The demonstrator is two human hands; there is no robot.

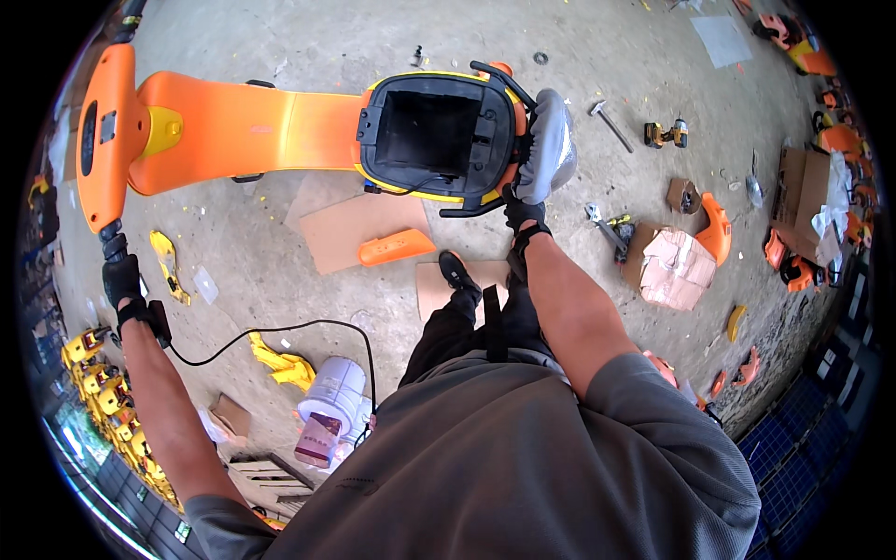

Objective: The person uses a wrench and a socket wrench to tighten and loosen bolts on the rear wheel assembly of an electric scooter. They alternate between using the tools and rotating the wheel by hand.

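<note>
An orange electric scooter (224, 131) with yellow trim stands across in front of me, its handlebar end at my left. My left hand (121, 280), in a black glove, is closed around the handlebar grip (113, 245). At the rear, the grey padded seat (553, 149) is tipped back, exposing a dark storage compartment (425, 131). My right hand (525, 213), also gloved in black, is closed at the near end of the black rear grab rail (467, 213), right beside the seat's edge. Its fingertips are partly hidden there.
On the concrete floor to the right lie a hammer (611, 126), a cordless drill (666, 133) and a taped carton (674, 269). Flat cardboard (327, 233) with an orange panel (397, 246) lies by my feet. A white bucket (334, 387) and yellow parts (280, 362) are at left.
</note>
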